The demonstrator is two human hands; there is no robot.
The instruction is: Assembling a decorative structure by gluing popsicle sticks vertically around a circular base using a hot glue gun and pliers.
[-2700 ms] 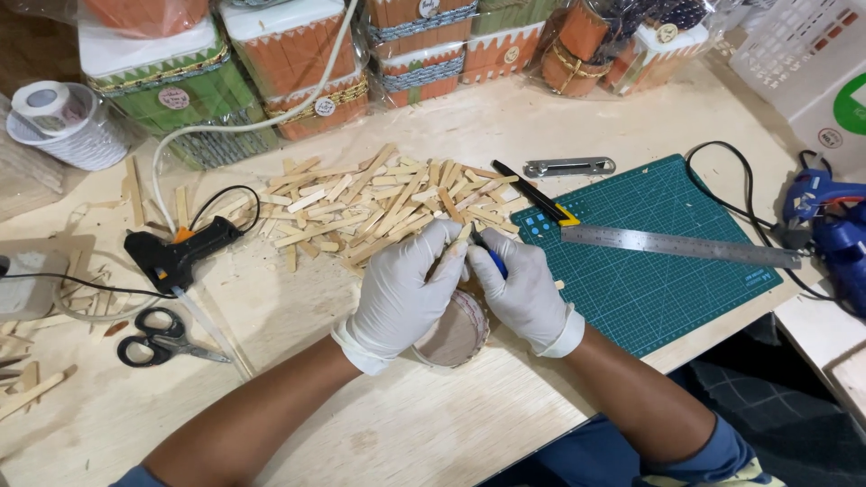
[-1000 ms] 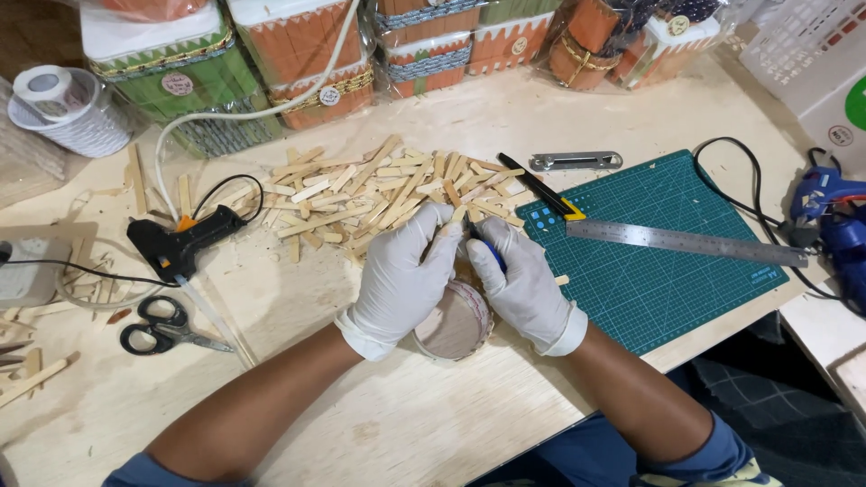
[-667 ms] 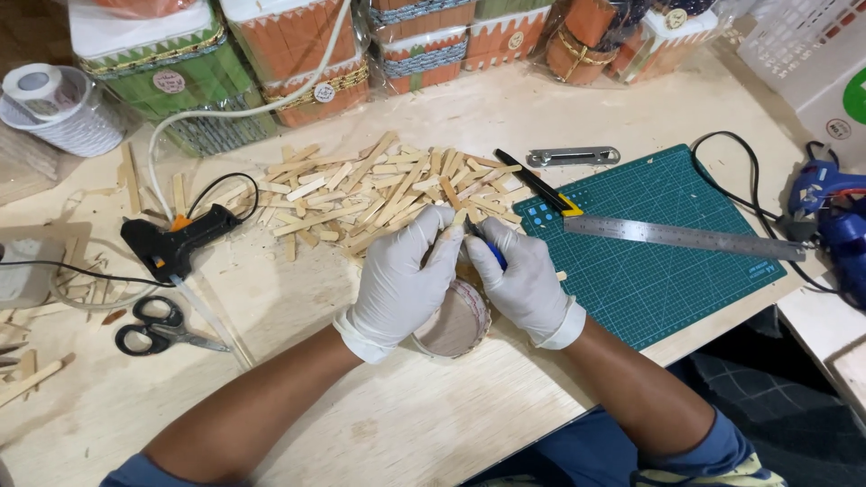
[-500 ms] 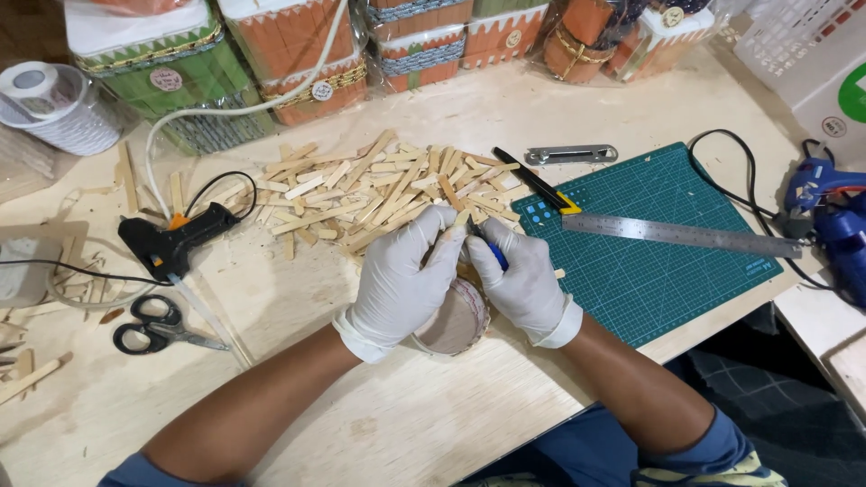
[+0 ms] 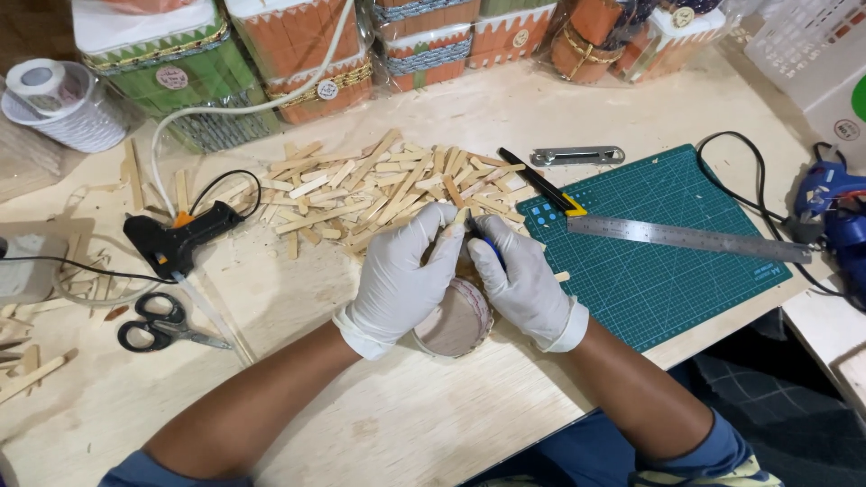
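Right, nearest to us we see two bare forearms running up from blue sleeves into thin, slightly wrinkled white gloves. The left hand (image 5: 401,275) wraps over the top and side of a small round container (image 5: 456,317), fingers curled snug against it, its pale circular end turned toward us on the light plywood table (image 5: 406,424). The right hand (image 5: 523,284) closes in from the other side, fingers pinched around a slim blue-handled tool (image 5: 492,251) whose tip meets the container; what sort of tool it is we cannot tell. Both hands press together, thumbs nearly touching.

Just beyond the fingertips lies a loose heap of flat wooden sticks (image 5: 379,189), pale, straight and matte, crisscrossed in all directions. To the right sits a dark green cutting mat (image 5: 667,261) with a fine printed grid, a long steel ruler (image 5: 690,238) laid across it and a black and yellow utility knife (image 5: 541,180) at its corner. A small metal bar (image 5: 577,156) lies above that. On the left we see a black glue gun (image 5: 176,239) and black-handled scissors (image 5: 162,329). Farthest back stand painted stick-clad boxes (image 5: 271,54), green and orange, and a spool of white ribbon (image 5: 63,104).
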